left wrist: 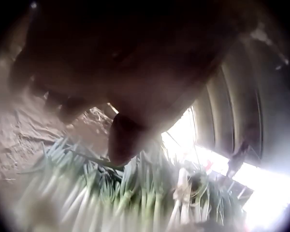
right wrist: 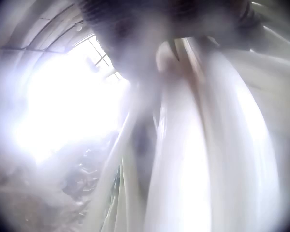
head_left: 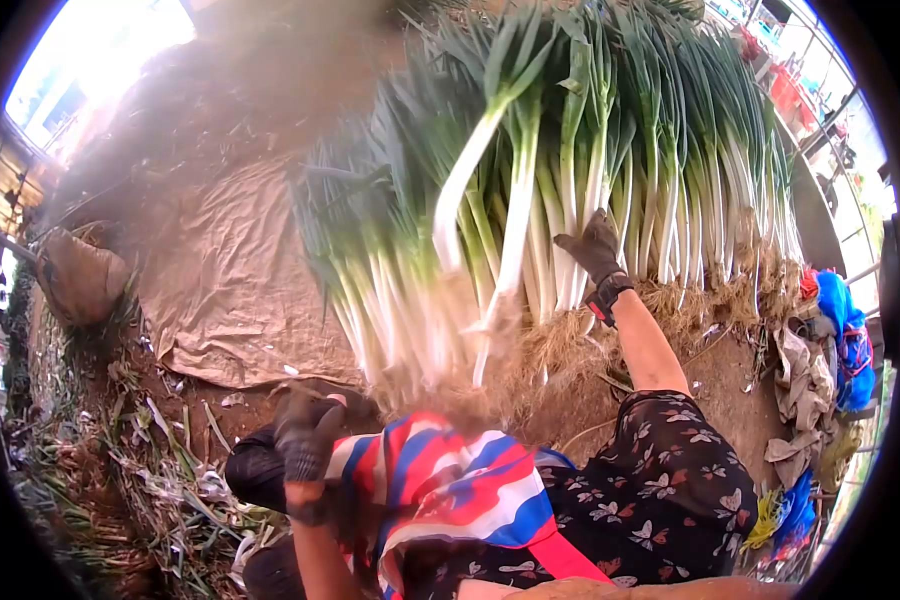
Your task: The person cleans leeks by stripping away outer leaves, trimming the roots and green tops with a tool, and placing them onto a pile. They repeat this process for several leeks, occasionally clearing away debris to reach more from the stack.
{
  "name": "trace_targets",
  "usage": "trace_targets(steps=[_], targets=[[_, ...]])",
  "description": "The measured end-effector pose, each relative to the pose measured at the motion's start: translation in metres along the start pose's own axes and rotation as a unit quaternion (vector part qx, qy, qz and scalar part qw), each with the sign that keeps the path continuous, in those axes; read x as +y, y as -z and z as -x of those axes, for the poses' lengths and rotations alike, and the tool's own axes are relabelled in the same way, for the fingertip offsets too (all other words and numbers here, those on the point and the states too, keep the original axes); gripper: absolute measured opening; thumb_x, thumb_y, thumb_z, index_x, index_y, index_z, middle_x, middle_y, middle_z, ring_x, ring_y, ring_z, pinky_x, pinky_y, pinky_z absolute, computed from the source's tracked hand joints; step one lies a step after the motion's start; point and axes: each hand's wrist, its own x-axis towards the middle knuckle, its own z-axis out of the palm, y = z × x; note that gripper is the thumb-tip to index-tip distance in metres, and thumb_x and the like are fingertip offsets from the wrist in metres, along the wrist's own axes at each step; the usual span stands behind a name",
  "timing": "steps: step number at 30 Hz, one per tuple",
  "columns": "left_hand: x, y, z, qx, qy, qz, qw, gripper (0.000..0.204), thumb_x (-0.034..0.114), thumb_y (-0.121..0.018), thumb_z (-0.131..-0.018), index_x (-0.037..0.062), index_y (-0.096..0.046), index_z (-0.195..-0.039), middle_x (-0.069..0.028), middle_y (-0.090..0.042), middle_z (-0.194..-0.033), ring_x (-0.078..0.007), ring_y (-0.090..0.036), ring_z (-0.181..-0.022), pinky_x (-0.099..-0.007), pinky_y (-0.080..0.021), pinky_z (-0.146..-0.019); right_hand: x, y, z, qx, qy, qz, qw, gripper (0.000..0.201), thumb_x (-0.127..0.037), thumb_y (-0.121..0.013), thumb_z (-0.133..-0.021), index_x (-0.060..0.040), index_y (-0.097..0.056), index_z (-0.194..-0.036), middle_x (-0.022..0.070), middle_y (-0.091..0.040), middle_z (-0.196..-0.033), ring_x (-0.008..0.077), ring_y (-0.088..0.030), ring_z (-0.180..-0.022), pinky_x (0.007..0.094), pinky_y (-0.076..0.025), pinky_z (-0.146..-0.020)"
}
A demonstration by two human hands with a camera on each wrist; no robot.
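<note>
Long leeks [head_left: 525, 190] with green tops and white stalks lie side by side, hairy roots toward the person. My gloved right hand [head_left: 598, 252] rests among the white stalks near the middle, its thumb spread out to the left. Close in the right wrist view are pale stalks [right wrist: 181, 154] below the dark glove [right wrist: 169, 29]. My left hand [head_left: 310, 435], gloved and blurred, is low beside the striped cloth, apart from the leeks. In the left wrist view that hand [left wrist: 116, 77] is a dark shape with thumb and fingers apart, nothing visible between them, and leeks [left wrist: 121, 198] beyond.
A brown cloth [head_left: 235, 280] covers the ground at left, with a tied sack [head_left: 80, 278] beyond it. Leaf trimmings [head_left: 185, 470] litter the lower left. Striped fabric [head_left: 450, 480] lies across the lap. Blue bundles and rags [head_left: 805, 375] are at right.
</note>
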Motion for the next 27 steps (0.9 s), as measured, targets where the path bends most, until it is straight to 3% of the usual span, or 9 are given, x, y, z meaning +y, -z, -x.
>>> trace_targets(steps=[3,7,8,10,12,14,16,23,27], targets=[[0.011,0.033,0.042,0.077,0.184,-0.024,0.980,0.047,0.024,-0.074,-0.072,-0.0011,-0.061,-0.110,-0.0268,-0.060,-0.108,-0.0428,-0.056,-0.103,-0.0477,-0.043,-0.092,-0.015,0.024,0.004,0.003,-0.026,-0.038,0.999,0.113,-0.043,-0.083,-0.067,0.0156,-0.021,-0.141,0.0318,-0.048,-0.131,0.0371,-0.052,-0.120,0.0353,-0.042,-0.104],[0.010,0.034,0.046,0.136,0.156,-0.011,0.978,0.031,0.021,-0.070,-0.076,-0.0004,-0.064,-0.098,-0.0212,-0.061,-0.100,-0.0384,-0.058,-0.088,-0.0472,-0.046,-0.075,-0.018,0.002,-0.026,0.104,0.012,-0.146,0.984,0.111,-0.036,-0.086,-0.063,0.0164,-0.024,-0.138,0.0343,-0.045,-0.133,0.0386,-0.046,-0.127,0.0373,-0.038,-0.106],[0.001,0.032,0.038,0.138,-0.127,-0.180,0.966,0.029,0.020,-0.068,-0.080,-0.0016,-0.063,-0.098,-0.0216,-0.059,-0.104,-0.0378,-0.058,-0.094,-0.0460,-0.046,-0.078,-0.019,0.000,-0.028,0.099,0.010,-0.139,0.985,0.111,-0.035,-0.086,-0.063,0.0166,-0.024,-0.138,0.0341,-0.045,-0.133,0.0390,-0.046,-0.127,0.0377,-0.038,-0.106],[0.058,0.052,-0.018,-0.010,0.071,-0.011,0.997,0.030,0.020,-0.068,-0.082,-0.0025,-0.063,-0.102,-0.0215,-0.059,-0.106,-0.0372,-0.057,-0.098,-0.0430,-0.047,-0.081,-0.021,-0.003,-0.031,0.095,0.005,-0.128,0.987,0.110,-0.034,-0.086,-0.062,0.0170,-0.024,-0.138,0.0337,-0.044,-0.134,0.0398,-0.045,-0.127,0.0385,-0.038,-0.106],[0.029,-0.011,-0.052,0.178,-0.118,0.023,0.977,0.036,0.022,-0.070,-0.082,-0.0030,-0.061,-0.107,-0.0225,-0.059,-0.106,-0.0378,-0.057,-0.100,-0.0424,-0.047,-0.082,-0.023,-0.007,-0.028,0.124,0.015,-0.113,0.986,0.112,-0.034,-0.086,-0.061,0.0171,-0.022,-0.139,0.0333,-0.043,-0.135,0.0404,-0.044,-0.127,0.0390,-0.038,-0.106],[0.053,-0.017,-0.103,0.012,0.001,0.169,0.986,0.043,0.027,-0.071,-0.082,-0.0035,-0.058,-0.111,-0.0238,-0.058,-0.110,-0.0392,-0.056,-0.103,-0.0427,-0.046,-0.086,-0.021,-0.018,-0.029,0.162,0.030,-0.104,0.981,0.116,-0.035,-0.085,-0.060,0.0166,-0.019,-0.140,0.0338,-0.040,-0.137,0.0410,-0.041,-0.130,0.0391,-0.035,-0.109],[0.036,-0.068,-0.153,-0.058,0.037,0.119,0.990,0.051,0.033,-0.070,-0.082,-0.0044,-0.057,-0.114,-0.0256,-0.058,-0.115,-0.0396,-0.055,-0.109,-0.0436,-0.045,-0.092,-0.016,-0.030,-0.033,0.168,0.028,-0.097,0.981,0.120,-0.036,-0.084,-0.061,0.0158,-0.013,-0.142,0.0344,-0.035,-0.141,0.0418,-0.035,-0.133,0.0399,-0.031,-0.111],[0.006,-0.185,-0.234,-0.061,0.098,0.169,0.979,0.075,0.043,-0.067,-0.082,-0.0021,-0.043,-0.137,-0.0248,-0.044,-0.140,-0.0366,-0.039,-0.133,-0.0408,-0.032,-0.111,-0.006,-0.052,-0.038,0.140,0.032,-0.094,0.985,0.123,-0.032,-0.082,-0.066,0.0115,0.002,-0.145,0.0335,-0.022,-0.148,0.0426,-0.022,-0.140,0.0395,-0.023,-0.115],[0.004,-0.218,-0.257,-0.059,0.112,0.137,0.982,0.066,0.035,-0.066,-0.082,-0.0003,-0.046,-0.134,-0.0276,-0.055,-0.124,-0.0388,-0.054,-0.116,-0.0434,-0.045,-0.096,0.003,-0.065,-0.042,0.188,0.080,-0.076,0.976,0.119,-0.030,-0.081,-0.065,0.0134,-0.003,-0.144,0.0394,-0.028,-0.142,0.0473,-0.032,-0.134,0.0431,-0.033,-0.110]])
